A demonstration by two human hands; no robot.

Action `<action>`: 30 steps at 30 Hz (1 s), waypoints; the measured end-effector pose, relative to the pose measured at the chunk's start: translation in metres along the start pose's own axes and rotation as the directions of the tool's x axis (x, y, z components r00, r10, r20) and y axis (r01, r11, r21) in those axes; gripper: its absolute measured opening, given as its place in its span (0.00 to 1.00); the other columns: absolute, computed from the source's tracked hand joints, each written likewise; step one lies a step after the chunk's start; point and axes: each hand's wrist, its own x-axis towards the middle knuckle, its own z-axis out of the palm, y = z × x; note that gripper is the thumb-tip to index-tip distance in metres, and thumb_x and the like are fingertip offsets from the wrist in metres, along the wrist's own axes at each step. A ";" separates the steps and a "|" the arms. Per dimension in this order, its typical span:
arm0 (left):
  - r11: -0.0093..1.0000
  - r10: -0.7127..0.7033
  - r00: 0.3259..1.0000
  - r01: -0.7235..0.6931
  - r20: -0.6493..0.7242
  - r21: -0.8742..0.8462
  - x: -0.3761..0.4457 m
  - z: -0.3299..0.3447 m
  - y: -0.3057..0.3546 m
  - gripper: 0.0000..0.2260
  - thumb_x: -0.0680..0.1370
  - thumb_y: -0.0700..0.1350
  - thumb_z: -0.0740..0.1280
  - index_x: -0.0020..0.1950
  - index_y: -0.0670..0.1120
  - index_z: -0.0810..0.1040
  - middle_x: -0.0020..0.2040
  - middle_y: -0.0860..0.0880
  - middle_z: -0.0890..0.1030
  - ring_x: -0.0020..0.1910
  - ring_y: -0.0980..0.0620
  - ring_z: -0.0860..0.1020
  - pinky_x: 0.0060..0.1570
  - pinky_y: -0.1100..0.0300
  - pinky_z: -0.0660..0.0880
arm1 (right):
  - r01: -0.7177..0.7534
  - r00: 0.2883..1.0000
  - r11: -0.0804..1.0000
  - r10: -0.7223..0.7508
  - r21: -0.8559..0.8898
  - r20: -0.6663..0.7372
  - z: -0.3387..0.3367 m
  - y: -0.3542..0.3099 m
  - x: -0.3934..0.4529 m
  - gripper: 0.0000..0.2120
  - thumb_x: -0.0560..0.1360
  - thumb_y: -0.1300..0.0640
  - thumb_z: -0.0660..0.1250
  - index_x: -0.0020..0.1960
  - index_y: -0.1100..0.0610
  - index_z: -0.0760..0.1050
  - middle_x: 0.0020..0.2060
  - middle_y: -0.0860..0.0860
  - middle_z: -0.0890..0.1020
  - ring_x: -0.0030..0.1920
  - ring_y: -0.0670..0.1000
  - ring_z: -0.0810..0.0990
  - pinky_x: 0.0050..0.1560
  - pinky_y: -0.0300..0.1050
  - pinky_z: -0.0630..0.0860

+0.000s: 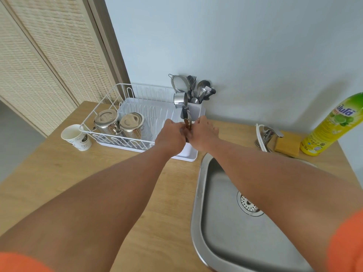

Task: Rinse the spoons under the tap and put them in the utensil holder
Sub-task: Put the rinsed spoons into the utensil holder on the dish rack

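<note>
White dish rack, yellow-green bottle, perhaps printed cup.

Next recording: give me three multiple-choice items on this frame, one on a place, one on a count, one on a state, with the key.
1. Where is the paper cup?
A. in the sink
B. on the counter, left of the dish rack
C. beside the detergent bottle

2. How many steel canisters sit in the rack?
A. two
B. four
C. none

3. The left hand and right hand are:
A. apart at the tap
B. resting in the sink
C. together over the rack, below the utensil holder

Key: B, the cup stands outside the rack's left corner; A, two lids show; C, the hands meet there.
</note>
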 end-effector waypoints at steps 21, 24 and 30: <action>0.995 0.035 0.999 -0.032 -0.025 0.098 0.000 0.007 -0.008 0.18 0.82 0.40 0.63 0.71 0.47 0.78 0.65 0.45 0.77 0.63 0.43 0.77 0.61 0.48 0.76 | -0.059 0.969 0.830 0.182 0.554 -0.170 -0.008 0.013 -0.003 0.09 0.78 0.51 0.72 0.53 0.56 0.77 0.42 0.51 0.82 0.44 0.54 0.80 0.38 0.44 0.69; 0.996 0.045 0.998 -0.041 -0.040 0.083 -0.003 0.007 -0.009 0.18 0.82 0.40 0.64 0.71 0.45 0.78 0.65 0.44 0.77 0.63 0.42 0.77 0.63 0.46 0.76 | -0.113 0.967 0.793 0.227 0.598 -0.118 -0.006 0.017 -0.005 0.10 0.78 0.51 0.72 0.55 0.57 0.80 0.45 0.51 0.84 0.47 0.54 0.82 0.40 0.43 0.70; 0.996 0.075 0.994 -0.070 -0.081 0.058 -0.015 0.009 -0.009 0.17 0.82 0.41 0.65 0.71 0.45 0.77 0.64 0.45 0.77 0.61 0.44 0.78 0.60 0.49 0.76 | -0.171 0.967 0.740 0.252 0.650 -0.032 -0.001 0.021 -0.019 0.17 0.78 0.47 0.72 0.61 0.57 0.80 0.54 0.54 0.83 0.54 0.55 0.82 0.54 0.46 0.77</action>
